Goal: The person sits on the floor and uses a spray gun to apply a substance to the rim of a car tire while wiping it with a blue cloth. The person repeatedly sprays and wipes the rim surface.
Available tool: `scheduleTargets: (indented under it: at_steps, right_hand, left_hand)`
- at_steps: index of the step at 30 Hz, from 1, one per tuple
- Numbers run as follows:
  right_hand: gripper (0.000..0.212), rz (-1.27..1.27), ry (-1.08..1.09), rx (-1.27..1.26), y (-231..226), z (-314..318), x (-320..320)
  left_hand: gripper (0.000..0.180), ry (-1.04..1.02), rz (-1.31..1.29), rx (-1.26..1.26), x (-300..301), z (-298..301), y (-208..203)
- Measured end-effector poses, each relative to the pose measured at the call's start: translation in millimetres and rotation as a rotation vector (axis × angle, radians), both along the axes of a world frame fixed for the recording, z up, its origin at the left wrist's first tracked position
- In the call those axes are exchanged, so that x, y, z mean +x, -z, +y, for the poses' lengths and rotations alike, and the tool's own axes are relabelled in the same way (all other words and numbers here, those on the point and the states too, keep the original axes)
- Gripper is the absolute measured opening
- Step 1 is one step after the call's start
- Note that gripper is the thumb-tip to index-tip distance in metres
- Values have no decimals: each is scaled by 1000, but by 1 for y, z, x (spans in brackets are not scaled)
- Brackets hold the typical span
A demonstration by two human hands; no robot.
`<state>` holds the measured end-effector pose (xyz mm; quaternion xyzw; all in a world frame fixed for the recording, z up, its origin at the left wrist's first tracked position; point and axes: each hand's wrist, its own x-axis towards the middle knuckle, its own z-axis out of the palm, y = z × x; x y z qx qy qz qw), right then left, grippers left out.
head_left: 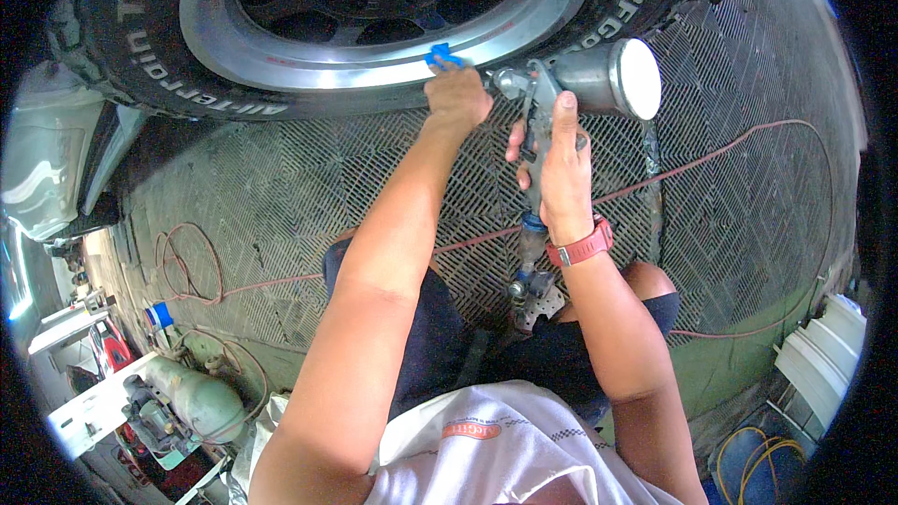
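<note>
My left hand is closed on a small crumpled blue cloth and presses it against the lower lip of a polished silver wheel rim. A black tire with raised white lettering surrounds the rim. My right hand grips the handle of a metal spray gun, thumb along its back. The gun's nozzle faces the tire, close to my left hand. Its grey metal cup tilts to the right and shows a white round end. An air fitting hangs below the handle.
A reddish air hose snakes over the ribbed floor mat and loops at left. A green compressor tank stands lower left, near a vehicle body panel. White ridged panels and a yellow cable lie lower right.
</note>
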<state>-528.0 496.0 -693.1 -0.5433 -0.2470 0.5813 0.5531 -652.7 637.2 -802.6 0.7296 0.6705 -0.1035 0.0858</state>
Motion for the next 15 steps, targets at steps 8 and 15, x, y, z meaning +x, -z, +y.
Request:
scheduleTargets:
  at_steps: [8, 15]
  right_hand:
    - [71, -3, 34, -19, 1, 4, 5]
    - [71, -19, -104, -60, 8, 2, -16]
  left_hand:
    - [78, 393, -281, 197, -1, -27, -10]
    - [74, 202, 294, 153, -99, -17, 19]
